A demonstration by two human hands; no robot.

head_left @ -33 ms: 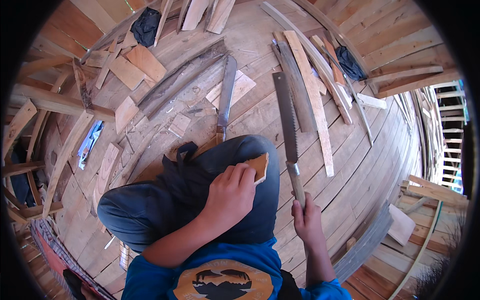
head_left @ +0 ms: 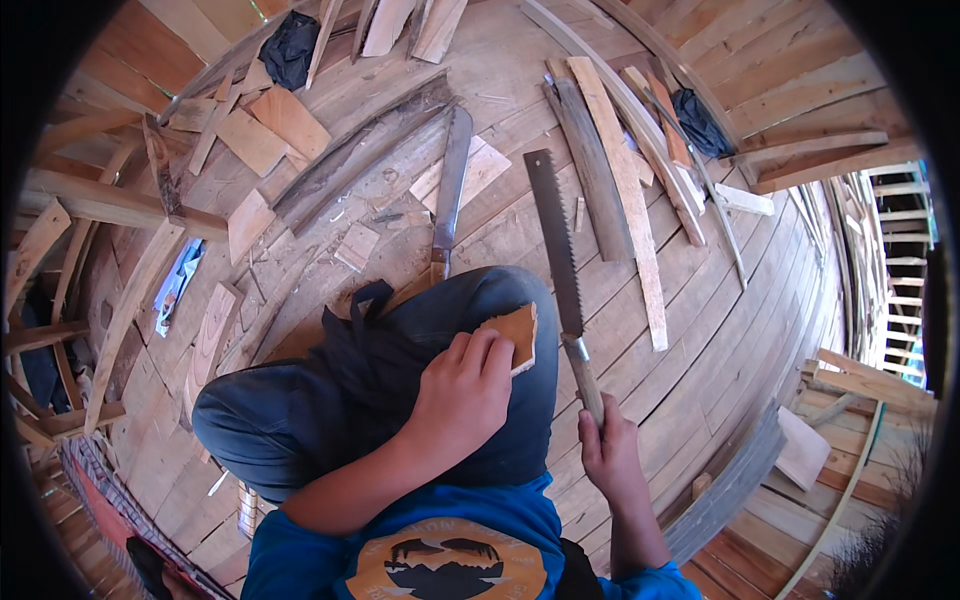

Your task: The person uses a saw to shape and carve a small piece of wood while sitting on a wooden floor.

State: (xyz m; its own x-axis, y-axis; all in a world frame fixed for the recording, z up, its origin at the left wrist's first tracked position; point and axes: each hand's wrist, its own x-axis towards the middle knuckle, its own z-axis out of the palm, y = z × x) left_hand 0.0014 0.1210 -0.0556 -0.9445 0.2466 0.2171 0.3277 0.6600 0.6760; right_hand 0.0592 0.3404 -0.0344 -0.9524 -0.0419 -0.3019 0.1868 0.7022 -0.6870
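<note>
My left hand [head_left: 462, 392] is closed on a small flat brown piece [head_left: 516, 335] with a ragged pale edge, resting over my right knee. It may be folded sandpaper or thin wood; I cannot tell which. In my right hand [head_left: 608, 450] is a handsaw [head_left: 556, 240], gripped by its wooden handle. The saw's toothed blade points away from me and leans left, its teeth facing right, in the air beside the knee. A machete [head_left: 453, 185] with a long dark blade lies on the floor beyond my legs, partly over a pale board [head_left: 484, 170].
Long planks [head_left: 622, 190] lie on the floor ahead to the right. Board offcuts [head_left: 252, 143] and a black plastic bag [head_left: 290, 48] are at the far left. A second black bag [head_left: 700, 122] sits by the right wall. Wooden framing [head_left: 125, 205] stands at the left.
The saw has tilted left, its tip swinging left toward the machete, and my right hand has shifted slightly left. My left hand keeps its hold on the brown piece.
</note>
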